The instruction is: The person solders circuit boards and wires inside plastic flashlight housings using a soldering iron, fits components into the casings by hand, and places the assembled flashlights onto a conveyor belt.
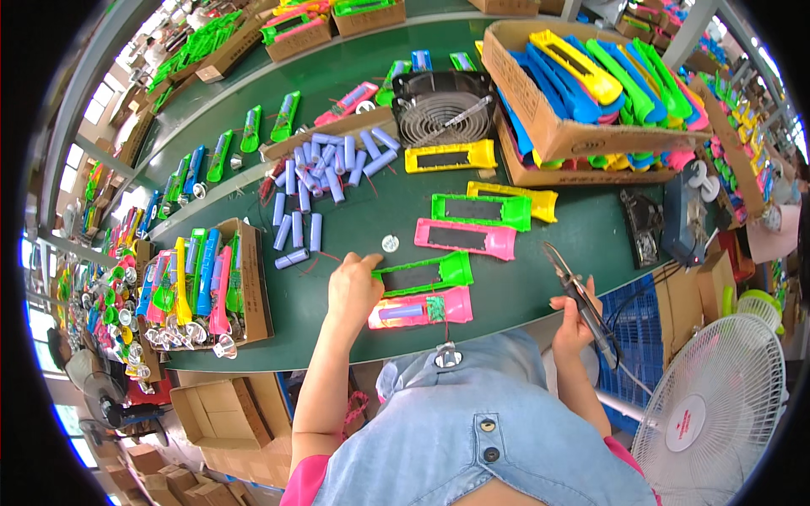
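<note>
At the near edge of the green table [337, 329] a pink flashlight shell [422, 309] lies with its long axis along that edge, a lilac battery cell in it. The left hand [353, 287] is nearer, fingers curled onto the green shell [424, 274] just behind it. The right hand [575, 325], off to the right, grips a soldering iron [580, 297], tip pointing away from the person.

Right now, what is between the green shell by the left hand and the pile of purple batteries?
In the head view, a small round silver disc lies on bare green table between the green shell and the purple batteries.
</note>
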Demonstrator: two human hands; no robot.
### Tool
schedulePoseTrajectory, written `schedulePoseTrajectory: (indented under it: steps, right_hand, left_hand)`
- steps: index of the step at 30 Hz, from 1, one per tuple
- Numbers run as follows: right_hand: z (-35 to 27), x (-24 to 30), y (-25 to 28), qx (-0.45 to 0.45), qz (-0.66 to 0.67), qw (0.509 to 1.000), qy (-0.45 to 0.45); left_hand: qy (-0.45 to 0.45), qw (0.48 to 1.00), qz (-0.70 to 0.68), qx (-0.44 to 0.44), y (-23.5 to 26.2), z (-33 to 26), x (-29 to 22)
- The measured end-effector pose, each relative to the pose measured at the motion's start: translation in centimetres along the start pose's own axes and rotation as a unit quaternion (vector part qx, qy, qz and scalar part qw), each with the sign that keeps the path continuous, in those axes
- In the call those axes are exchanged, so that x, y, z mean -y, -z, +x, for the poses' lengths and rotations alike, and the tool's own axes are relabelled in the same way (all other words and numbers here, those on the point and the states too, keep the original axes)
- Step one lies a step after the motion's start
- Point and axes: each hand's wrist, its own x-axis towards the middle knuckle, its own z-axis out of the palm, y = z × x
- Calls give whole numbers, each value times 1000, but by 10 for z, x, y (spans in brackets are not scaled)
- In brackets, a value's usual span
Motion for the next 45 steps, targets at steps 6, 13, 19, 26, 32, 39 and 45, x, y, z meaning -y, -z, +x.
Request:
schedulePoseTrajectory:
  steps: [6,13,19,26,32,39,45]
  right_hand:
    - [7,-32,29,-59,-32,998,4]
    - [45,-43,25,-102,-56,991,-61]
    - [49,-72,38,-118,-88,985,-93]
    - [40,-75,32,-101,-158,982,2]
    - [35,-72,35,-55,-302,951,27]
    - [69,-10,16,34,-363,925,-109]
    - [79,4,7,6,-372,918,-138]
  left_hand:
    - [-85,964,-89,-237,-14,-63,4]
    - [-86,962,-257,-45,-7,-50,8]
    - [-98,977,-187,14,142,43,-11]
    - [-61,987,-98,115,223,263,-42]
    - [31,967,-199,156,96,479,-43]
    - [-46,997,-30,55,-89,544,-50]
    - [-204,952,178,146,-63,474,-138]
